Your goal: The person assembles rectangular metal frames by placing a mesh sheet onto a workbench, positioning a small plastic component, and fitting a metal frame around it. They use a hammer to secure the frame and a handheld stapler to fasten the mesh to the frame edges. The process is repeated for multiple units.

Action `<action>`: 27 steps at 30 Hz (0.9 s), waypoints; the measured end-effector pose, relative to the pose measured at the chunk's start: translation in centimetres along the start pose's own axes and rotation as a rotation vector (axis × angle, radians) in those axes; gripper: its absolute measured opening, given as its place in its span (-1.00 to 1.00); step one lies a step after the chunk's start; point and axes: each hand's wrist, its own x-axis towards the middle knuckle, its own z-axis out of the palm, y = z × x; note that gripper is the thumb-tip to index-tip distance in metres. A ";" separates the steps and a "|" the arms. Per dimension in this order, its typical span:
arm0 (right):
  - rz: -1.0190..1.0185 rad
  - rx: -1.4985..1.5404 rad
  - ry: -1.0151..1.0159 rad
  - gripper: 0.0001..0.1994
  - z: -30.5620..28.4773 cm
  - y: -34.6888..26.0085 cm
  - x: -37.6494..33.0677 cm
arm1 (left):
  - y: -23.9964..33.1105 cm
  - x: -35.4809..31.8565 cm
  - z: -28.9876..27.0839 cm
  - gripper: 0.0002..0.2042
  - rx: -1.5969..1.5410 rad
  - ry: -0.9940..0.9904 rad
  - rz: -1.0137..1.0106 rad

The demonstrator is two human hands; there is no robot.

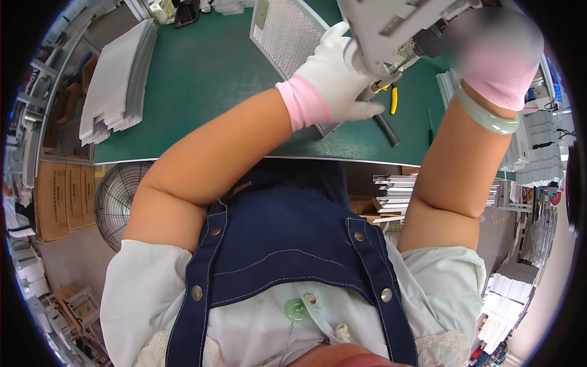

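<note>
We find the framed mesh panel (286, 40) at upper centre of the frame, its long axis appearing to slant down to the right, with the gloved left hand (339, 79) nearer and overlapping its right side. We note the left thumb apart from the fingers, but the grey machine (382, 30) obscures any grip. We record the right hand (492, 58) at upper right, beside the black knob (428, 43); blur prevents telling its closure.

Gloved left grip (336, 73) overlaps framed mesh panel (288, 38) over green tabletop (202, 79); right grip (493, 46) blurred; mesh-sheet stack (119, 79) lies left.
</note>
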 end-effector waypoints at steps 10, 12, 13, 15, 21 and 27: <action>-0.277 -0.862 -0.062 -0.62 -11.3 -3.2 2.2 | -3.4 -5.6 1.4 -0.56 0.028 -0.518 0.000; -0.230 -0.927 -0.056 -0.60 -12.4 -4.5 1.5 | -8.3 -6.4 -0.1 -0.55 0.349 -0.606 -0.489; -0.175 -0.845 -0.047 -0.61 -12.0 -4.7 1.6 | -14.6 -10.2 0.4 -0.57 0.541 -0.522 -0.723; -0.129 -0.819 0.009 -0.63 -12.6 -5.2 0.8 | -16.6 -12.4 -1.9 -0.39 0.725 -0.524 -1.173; -0.207 -0.971 0.057 -0.73 -13.1 -4.9 1.3 | -18.5 -7.8 -10.3 -0.25 0.288 -0.522 -0.741; -0.172 -0.711 0.344 -0.74 -13.1 -4.8 -0.3 | -1.1 0.3 -14.1 -0.62 0.282 -0.136 -0.127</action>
